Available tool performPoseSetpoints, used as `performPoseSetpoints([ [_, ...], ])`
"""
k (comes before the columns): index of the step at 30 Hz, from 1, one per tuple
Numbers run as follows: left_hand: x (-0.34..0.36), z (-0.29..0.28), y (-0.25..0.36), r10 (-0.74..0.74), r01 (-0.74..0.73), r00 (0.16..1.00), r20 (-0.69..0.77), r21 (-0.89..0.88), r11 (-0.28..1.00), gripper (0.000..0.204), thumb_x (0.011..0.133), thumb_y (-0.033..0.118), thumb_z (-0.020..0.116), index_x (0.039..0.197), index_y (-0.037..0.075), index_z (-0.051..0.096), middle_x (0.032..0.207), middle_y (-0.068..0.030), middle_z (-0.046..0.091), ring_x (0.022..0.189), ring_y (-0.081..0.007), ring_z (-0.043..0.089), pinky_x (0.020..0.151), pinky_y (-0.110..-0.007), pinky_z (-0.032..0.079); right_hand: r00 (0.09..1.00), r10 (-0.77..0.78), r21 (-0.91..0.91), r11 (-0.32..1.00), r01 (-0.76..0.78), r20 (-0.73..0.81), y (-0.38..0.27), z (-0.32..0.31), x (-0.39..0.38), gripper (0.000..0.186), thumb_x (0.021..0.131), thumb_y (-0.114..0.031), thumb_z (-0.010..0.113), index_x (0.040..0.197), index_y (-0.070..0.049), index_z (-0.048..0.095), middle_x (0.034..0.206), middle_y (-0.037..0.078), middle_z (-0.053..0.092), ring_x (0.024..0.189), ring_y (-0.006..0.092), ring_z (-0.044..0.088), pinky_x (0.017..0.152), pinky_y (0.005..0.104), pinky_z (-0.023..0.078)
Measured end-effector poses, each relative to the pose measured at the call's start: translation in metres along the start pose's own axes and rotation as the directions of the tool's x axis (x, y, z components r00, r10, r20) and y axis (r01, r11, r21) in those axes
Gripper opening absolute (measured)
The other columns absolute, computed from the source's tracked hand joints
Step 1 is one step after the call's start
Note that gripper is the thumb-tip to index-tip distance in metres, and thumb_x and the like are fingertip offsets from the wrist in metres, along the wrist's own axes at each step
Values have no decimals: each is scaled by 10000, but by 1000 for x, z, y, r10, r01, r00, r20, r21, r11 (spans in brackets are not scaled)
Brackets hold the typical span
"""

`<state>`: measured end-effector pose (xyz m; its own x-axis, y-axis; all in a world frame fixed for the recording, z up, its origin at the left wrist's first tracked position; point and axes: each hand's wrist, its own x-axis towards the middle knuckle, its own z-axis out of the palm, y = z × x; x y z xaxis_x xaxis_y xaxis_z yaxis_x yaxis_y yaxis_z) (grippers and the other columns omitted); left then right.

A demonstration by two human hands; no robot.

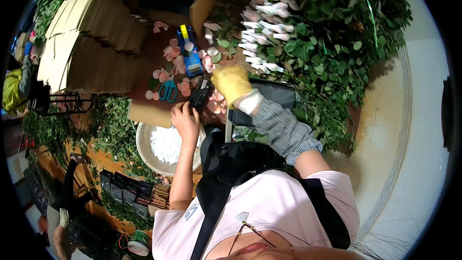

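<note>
Roughly mid-view, between both hands, a small black object of unclear kind (201,98), over the red-brown tabletop (142,83). At its lower left end, a bare left hand (186,120), with bent fingers and a loosely curled grip. Hard to tell firm hold from mere touch there. Just beside its upper right end, a right hand in a yellow glove (232,85), above a grey striped sleeve (281,126). Rounded in outline, with fingertips hidden; impossible to tell how far open the grip, or around what.

Just beyond the black object, a blue oblong tool with a yellow end (193,61), among loose pink petals (172,50). Left of these, teal-handled scissors (168,84). Further left, a thick stack of tan cardboard sheets (91,29). Toward the upper right, pale pink flower heads in white wraps (275,9), against a big heap of leafy green stems (332,48). Beside the left forearm, a round cream basin (141,147) of small white pieces (164,143). At far left, another person in a yellow-green garment (13,88).
</note>
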<state>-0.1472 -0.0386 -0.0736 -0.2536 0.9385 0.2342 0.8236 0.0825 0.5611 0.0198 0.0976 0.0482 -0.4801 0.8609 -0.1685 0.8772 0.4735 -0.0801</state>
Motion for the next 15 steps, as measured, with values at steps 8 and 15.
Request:
performPoseSetpoints([
  [8,12,0,41,-23,71,990,136,-356,932,177,974,133,642,1071,5,716,1027,-169,697,979,-359,640,877,-420,499,910,159,920,29,-391,382,64,-78,-121,333,1044,-287,590,984,25,687,921,96,731,790,180,708,739,318,588],
  [15,0,-1,50,56,19,973,223,-320,947,155,968,116,635,1041,15,727,979,-153,696,951,-344,654,844,-408,512,625,345,84,830,-552,701,75,-35,-147,575,1009,-494,497,807,-15,744,710,56,749,771,228,730,795,395,560],
])
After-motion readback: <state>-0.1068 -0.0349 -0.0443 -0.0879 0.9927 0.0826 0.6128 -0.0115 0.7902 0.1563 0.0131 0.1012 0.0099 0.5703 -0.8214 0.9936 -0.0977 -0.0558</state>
